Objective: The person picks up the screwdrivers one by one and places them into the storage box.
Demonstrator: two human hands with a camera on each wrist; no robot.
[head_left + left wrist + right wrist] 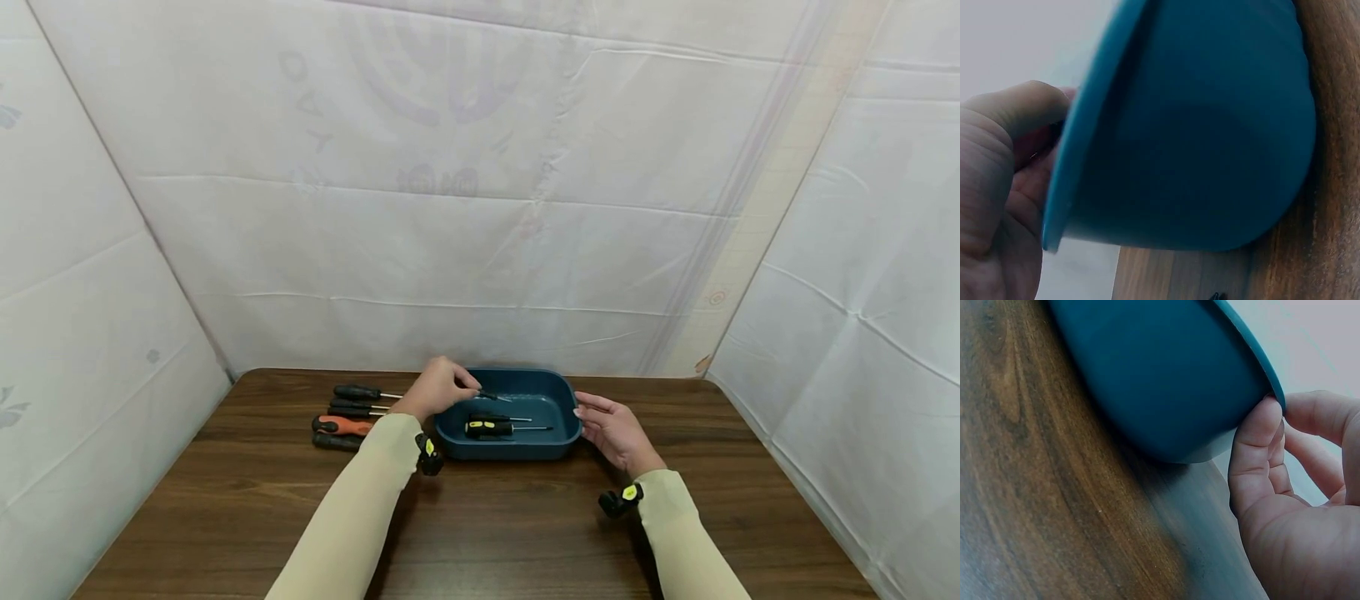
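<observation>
A dark brown wood-grain worktop (pixel 247 492) stands inside white sheeting walls (pixel 450 208) that close it in on three sides. Near its far edge sits a teal, round-cornered rectangular plastic tub (pixel 558 417), smooth-walled with a thin flared rim. Two screwdrivers lie on the tub's floor: one with a black-and-yellow handle (pixel 489 428) and, just behind it, a slimmer black-handled one (pixel 487 417), both with shafts pointing right. To the left of the tub, on the bare worktop, lies a row of further screwdrivers (pixel 352 412), mostly black-handled, with one orange-and-black handle (pixel 341 426) among them.

The person's left hand (pixel 437 387) hovers over the tub's left rim, fingers curled and pinching a small dark screwdriver (pixel 489 395) whose tip points into the tub. The right hand (pixel 613 429) rests at the tub's right end with fingers loosely extended, its thumb (pixel 1254 450) touching the rim. Both arms wear pale beige sleeves (pixel 360 500).
</observation>
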